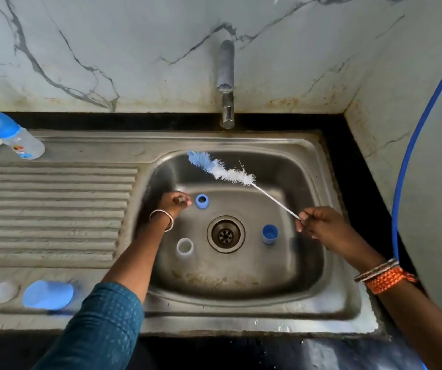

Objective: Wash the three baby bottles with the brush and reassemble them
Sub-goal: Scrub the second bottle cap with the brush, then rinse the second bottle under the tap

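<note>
Right hand [321, 225] fingers pinching brush [222, 170] wire at center-right; left hand [174, 202] fingers curled round small unclear item in sink [241, 284].

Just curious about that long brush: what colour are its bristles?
The brush bristles are blue at the tip and white nearer the handle, seen best in the head view.
</note>
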Demonstrator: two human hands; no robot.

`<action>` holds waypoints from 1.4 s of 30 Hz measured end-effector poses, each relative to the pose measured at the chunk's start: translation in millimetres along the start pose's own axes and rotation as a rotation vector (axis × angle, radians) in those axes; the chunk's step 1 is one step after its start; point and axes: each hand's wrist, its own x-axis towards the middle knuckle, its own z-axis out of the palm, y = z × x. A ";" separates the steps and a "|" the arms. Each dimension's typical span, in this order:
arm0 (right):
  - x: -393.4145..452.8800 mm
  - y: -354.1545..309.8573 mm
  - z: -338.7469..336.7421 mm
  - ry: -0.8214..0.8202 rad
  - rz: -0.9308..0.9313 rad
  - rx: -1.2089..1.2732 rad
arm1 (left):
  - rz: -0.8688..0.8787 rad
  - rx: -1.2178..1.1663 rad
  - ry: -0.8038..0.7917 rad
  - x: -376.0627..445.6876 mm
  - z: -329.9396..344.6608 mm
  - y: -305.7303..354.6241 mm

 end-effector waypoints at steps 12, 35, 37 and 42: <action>-31.2 15.6 11.6 0.356 -0.040 -0.177 | -0.120 0.512 -0.185 4.4 20.6 -39.7; -40.0 -1.0 76.0 0.584 0.029 -0.664 | 0.557 0.126 0.018 -88.3 49.6 79.6; -19.1 -25.6 109.2 0.372 -0.221 -0.653 | 0.446 0.147 0.167 -83.6 11.3 58.4; 39.1 -49.2 198.4 -0.191 -0.413 -0.727 | 0.208 0.109 0.346 -78.0 -44.3 14.8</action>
